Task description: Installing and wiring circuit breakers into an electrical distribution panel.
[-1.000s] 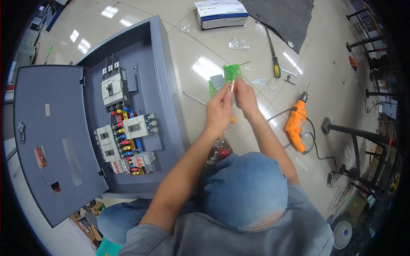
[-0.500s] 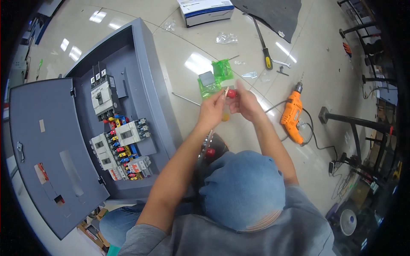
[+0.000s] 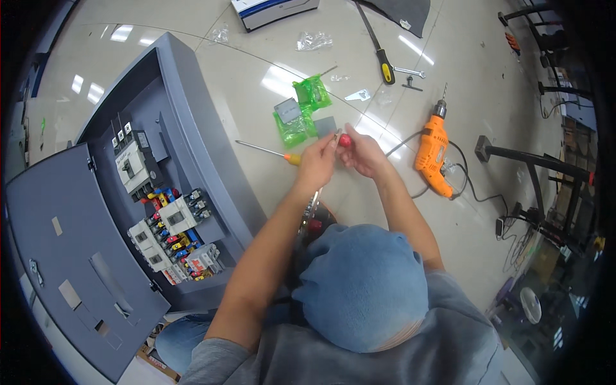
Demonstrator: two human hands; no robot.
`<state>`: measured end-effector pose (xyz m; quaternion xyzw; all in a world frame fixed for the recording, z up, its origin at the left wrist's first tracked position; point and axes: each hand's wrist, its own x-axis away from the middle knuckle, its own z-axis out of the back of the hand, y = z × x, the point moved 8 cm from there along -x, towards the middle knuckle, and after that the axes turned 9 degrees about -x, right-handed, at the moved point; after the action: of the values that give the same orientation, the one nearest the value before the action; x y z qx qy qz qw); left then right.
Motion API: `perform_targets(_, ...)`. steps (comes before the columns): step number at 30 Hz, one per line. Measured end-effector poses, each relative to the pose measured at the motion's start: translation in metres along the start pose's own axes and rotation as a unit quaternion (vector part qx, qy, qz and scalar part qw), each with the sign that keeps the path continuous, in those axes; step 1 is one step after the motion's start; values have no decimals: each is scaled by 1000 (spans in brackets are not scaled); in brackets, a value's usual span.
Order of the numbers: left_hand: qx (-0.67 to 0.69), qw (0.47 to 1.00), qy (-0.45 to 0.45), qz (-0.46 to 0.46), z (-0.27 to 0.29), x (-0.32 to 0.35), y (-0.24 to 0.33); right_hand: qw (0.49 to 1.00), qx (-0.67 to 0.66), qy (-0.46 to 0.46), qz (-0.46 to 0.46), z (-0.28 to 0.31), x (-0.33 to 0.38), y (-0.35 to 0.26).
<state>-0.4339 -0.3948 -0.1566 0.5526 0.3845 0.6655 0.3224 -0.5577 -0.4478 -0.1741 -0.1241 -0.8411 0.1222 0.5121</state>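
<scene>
My right hand (image 3: 364, 156) holds a small red standoff insulator (image 3: 345, 140) between thumb and fingers. Close against it, my left hand (image 3: 317, 162) pinches a small metal part (image 3: 338, 132), too small to name. Below the left hand, a perforated metal bar (image 3: 310, 208) with another red insulator (image 3: 314, 225) is partly hidden by my forearm and the blue cap. A screwdriver (image 3: 293, 158) with an orange-yellow handle lies just left of my left hand. Beyond the hands are green plastic bags (image 3: 294, 131) with a grey square piece (image 3: 287, 110) on them.
At left stands a grey electrical enclosure (image 3: 212, 128), its door (image 3: 64, 237) swung out, with breakers (image 3: 136, 168) inside. An orange drill (image 3: 433, 154) and its cable lie at right. Farther off are a yellow-black screwdriver (image 3: 385, 67), a wrench (image 3: 409, 72) and a box (image 3: 276, 13).
The whole view has shifted, so the enclosure and floor items sit farther left. The hands stay together at the red insulator; the screwdriver handle beside my left hand now shows more fully.
</scene>
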Motion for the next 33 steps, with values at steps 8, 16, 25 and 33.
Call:
perform_targets(8,43,998,-17,32,-7,-11,3,994,-91,-65,0,6,-6,3)
perform_targets(16,27,999,0,47,-4,-15,-5,998,-41,-44,-13,-1,4,-2)
perform_targets(25,48,997,-23,56,-8,-21,-8,997,-70,16,37,10,5,-6)
perform_targets(33,15,999,-8,48,-11,-26,-24,984,34,127,118,34,-3,-12)
